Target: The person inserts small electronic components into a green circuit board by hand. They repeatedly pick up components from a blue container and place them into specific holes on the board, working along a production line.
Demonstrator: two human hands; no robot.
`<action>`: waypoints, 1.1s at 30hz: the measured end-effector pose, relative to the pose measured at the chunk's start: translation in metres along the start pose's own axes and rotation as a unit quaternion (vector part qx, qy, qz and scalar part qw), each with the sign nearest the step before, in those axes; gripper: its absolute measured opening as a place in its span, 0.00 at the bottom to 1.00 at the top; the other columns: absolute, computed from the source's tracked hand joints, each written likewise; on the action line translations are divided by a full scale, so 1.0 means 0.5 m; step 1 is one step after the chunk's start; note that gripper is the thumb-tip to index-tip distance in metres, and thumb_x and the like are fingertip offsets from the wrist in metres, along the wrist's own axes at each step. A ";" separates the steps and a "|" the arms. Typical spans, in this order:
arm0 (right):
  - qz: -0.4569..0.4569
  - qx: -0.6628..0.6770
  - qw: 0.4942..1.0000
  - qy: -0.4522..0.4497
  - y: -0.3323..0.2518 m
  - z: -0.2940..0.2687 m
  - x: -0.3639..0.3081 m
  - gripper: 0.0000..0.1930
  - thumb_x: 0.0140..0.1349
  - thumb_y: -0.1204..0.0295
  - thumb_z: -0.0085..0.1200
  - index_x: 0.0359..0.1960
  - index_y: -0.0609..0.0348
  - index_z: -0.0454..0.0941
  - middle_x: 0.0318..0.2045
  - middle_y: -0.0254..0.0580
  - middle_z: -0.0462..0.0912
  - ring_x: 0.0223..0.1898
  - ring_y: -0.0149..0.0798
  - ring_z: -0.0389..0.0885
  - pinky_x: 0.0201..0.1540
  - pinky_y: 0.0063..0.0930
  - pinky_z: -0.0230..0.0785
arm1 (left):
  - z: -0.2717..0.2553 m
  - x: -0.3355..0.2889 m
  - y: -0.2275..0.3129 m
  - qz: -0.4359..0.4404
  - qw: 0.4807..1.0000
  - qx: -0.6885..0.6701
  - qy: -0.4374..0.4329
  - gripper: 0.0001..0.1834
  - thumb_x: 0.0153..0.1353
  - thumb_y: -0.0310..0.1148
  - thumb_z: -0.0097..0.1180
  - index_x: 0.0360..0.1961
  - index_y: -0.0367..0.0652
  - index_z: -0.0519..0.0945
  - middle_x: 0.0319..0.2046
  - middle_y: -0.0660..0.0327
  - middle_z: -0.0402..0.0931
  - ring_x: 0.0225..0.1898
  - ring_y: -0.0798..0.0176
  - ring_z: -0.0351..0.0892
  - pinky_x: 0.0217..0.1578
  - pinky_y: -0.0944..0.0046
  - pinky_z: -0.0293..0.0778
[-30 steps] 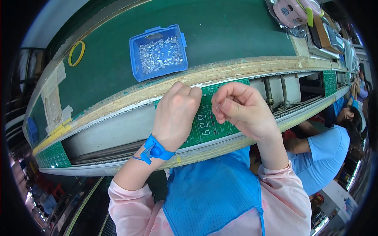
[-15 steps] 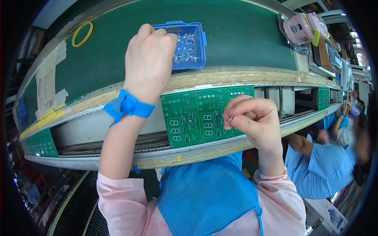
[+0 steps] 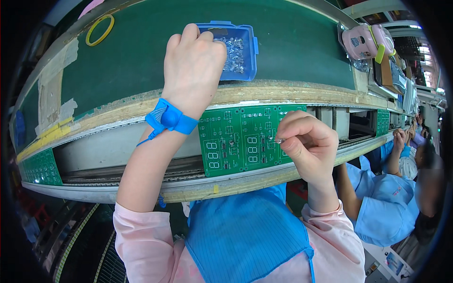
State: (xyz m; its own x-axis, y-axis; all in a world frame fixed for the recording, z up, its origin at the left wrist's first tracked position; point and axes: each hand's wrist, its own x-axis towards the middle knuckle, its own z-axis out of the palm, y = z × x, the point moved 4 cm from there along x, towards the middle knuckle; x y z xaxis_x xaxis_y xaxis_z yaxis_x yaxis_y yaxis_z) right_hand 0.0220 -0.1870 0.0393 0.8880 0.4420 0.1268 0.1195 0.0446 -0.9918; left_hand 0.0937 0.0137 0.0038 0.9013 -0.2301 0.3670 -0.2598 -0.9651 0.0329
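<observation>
My left hand (image 3: 194,70) reaches over the left side of a blue plastic bin (image 3: 254,56), palm down with its fingers bent. Its fingertips are hidden behind the knuckles, so what they hold does not show. Inside the bin lie many small clear parts (image 3: 234,55) with thin metal leads. My right hand (image 3: 311,146) pinches a small clear LED-like part (image 3: 279,140) between thumb and forefinger. That hand is above the right portion of a green circuit board (image 3: 222,168) printed with white outlines. The board rests in the conveyor track, partly covered by my right hand.
A blue strap (image 3: 171,117) circles my left wrist. A wooden ledge (image 3: 283,91) separates the green tabletop (image 3: 302,52) from the track. A yellow ring (image 3: 100,30) lies far left, and a pink container (image 3: 363,41) stands far right. A co-worker in blue (image 3: 384,203) sits at right.
The view has shifted slightly. My left hand stays bent over the bin. The right hand keeps its pinch on the small clear part, which stands out more plainly now.
</observation>
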 end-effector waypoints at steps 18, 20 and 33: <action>0.012 0.032 0.999 -0.008 0.021 -0.006 0.010 0.07 0.56 0.89 0.61 0.36 0.70 0.85 0.39 0.54 0.86 0.37 0.34 0.86 0.36 0.20 0.80 | 0.003 -0.003 -0.001 -0.019 0.999 -0.030 -0.011 0.04 0.48 0.26 0.62 0.26 0.46 0.87 0.30 0.62 0.82 0.44 0.59 0.76 0.41 0.58 0.69; 0.032 0.049 0.998 -0.007 0.025 -0.006 0.010 0.07 0.56 0.89 0.62 0.36 0.71 0.84 0.39 0.54 0.86 0.38 0.35 0.86 0.37 0.21 0.80 | 0.003 -0.003 -0.001 -0.023 0.999 -0.035 -0.017 0.04 0.50 0.26 0.61 0.28 0.44 0.86 0.31 0.62 0.81 0.44 0.58 0.75 0.43 0.57 0.69; 0.001 -0.220 0.972 0.079 0.115 0.013 0.026 0.11 0.48 0.83 0.67 0.34 0.60 0.83 0.33 0.38 0.85 0.40 0.34 0.79 0.42 0.26 0.76 | -0.004 -0.001 0.005 -0.033 0.998 -0.027 -0.042 0.07 0.51 0.25 0.58 0.32 0.43 0.84 0.32 0.63 0.80 0.44 0.58 0.75 0.44 0.57 0.71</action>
State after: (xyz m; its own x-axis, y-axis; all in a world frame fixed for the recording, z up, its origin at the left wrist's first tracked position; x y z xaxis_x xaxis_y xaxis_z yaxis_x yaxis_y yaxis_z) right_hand 0.0374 -0.1731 -0.0160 0.9410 0.2979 0.1605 0.2660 -0.3580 -0.8950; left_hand 0.0920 0.0119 0.0054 0.9422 -0.1785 0.2837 -0.2156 -0.9708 0.1053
